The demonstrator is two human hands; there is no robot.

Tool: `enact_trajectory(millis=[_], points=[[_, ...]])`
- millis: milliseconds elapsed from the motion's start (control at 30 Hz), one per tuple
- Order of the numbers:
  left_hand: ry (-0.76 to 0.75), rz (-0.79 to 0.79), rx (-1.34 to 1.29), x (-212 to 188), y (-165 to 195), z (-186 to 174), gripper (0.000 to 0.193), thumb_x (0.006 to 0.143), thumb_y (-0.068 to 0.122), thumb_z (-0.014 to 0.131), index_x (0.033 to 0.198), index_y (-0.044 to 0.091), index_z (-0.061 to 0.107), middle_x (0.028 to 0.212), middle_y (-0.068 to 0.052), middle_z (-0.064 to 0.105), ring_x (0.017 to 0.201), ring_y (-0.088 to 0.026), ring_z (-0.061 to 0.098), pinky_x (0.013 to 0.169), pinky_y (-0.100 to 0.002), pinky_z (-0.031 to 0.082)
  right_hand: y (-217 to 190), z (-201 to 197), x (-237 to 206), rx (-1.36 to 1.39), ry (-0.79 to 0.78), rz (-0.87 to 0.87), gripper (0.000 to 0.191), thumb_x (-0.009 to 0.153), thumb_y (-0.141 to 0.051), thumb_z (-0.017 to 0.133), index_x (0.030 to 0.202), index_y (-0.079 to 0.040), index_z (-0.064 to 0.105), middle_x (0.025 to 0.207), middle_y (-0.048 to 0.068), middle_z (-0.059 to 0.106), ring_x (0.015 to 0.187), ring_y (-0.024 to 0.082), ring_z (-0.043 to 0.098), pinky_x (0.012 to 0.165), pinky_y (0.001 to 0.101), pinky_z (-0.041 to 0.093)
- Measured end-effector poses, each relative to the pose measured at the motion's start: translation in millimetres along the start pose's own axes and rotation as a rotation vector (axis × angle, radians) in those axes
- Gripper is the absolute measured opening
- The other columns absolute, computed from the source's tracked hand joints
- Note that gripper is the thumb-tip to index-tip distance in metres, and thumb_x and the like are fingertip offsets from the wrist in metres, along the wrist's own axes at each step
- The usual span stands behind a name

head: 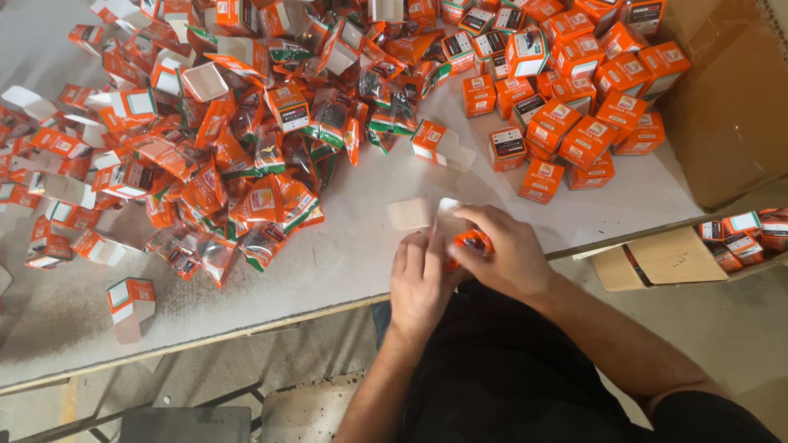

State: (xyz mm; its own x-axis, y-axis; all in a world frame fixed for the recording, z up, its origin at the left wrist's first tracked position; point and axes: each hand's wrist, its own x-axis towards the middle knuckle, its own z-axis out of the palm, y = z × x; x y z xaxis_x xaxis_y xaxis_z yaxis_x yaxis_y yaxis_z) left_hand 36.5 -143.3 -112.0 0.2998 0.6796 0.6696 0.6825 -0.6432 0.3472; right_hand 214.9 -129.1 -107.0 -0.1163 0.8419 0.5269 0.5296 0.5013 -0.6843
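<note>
Bare grey tabletop [345,262] lies open at 9 o'clock of the hands; heaped orange foil sachets [246,164] block 11, stacked orange cartons [574,123] 1.

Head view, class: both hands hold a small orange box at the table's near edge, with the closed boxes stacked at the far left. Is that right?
Not quite. The head view shows the closed boxes stacked at the far right. Both hands, left hand and right hand, do hold the small orange box at the table's near edge.

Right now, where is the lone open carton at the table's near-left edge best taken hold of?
Take the lone open carton across its two long orange side walls, coming from above. It lies flat and apart from the pile, its flap end open toward the table edge, so the closed middle is firmest.
</note>
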Motion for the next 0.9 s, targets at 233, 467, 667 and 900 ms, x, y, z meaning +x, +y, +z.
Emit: enact_trajectory(millis=[233,467,667,900], points=[[-0.120,-0.176,-0.290,-5,-14,-16,0.056,0.083,0.006,0.078,0.133,-0.001,0.054,0.117,-0.016,0.063,0.102,-0.037,0.068,0.089,-0.045,0.058,0,-9,16,-0.041,-0.084,-0.034,0.019,0.086,-0.004,0.072,0.105,-0.003,0.066,0.095,0.011,0.070,0.079,0.029,0.072,0.067,0.0369,0.057],[-0.092,0.088,-0.024,-14,-23,-20,0.039,0.081,0.002,0.078,0.116,0.006,0.063,0.122,-0.014,0.061,0.110,-0.035,0.070,0.088,-0.044,0.060,9,-7,0,-0.069,-0.116,0.186,0.017,0.086,-0.008,0.071,0.103,-0.005,0.067,0.087,0.011,0.073,0.067,0.027,0.072,0.060,0.0375,0.056],[0.004,0.090,-0.133,-9,-5,-10,0.051,0.079,0.022,0.089,0.108,0.001,0.053,0.128,-0.025,0.061,0.108,-0.044,0.065,0.088,-0.051,0.057,10,-2,7,-0.200,-0.200,0.095,0.025,0.097,-0.022,0.077,0.110,-0.006,0.061,0.088,0.012,0.073,0.080,0.036,0.071,0.067,0.0453,0.054],[-0.025,-0.172,-0.209,5,-18,-4,0.059,0.080,0.012,0.086,0.131,0.003,0.058,0.127,-0.015,0.069,0.114,-0.036,0.068,0.097,-0.043,0.057,-6,-25,-5,-0.165,-0.102,-0.288,0.070,0.083,-0.023,0.078,0.137,0.005,0.044,0.119,0.028,0.058,0.105,0.041,0.063,0.084,0.0400,0.057]])
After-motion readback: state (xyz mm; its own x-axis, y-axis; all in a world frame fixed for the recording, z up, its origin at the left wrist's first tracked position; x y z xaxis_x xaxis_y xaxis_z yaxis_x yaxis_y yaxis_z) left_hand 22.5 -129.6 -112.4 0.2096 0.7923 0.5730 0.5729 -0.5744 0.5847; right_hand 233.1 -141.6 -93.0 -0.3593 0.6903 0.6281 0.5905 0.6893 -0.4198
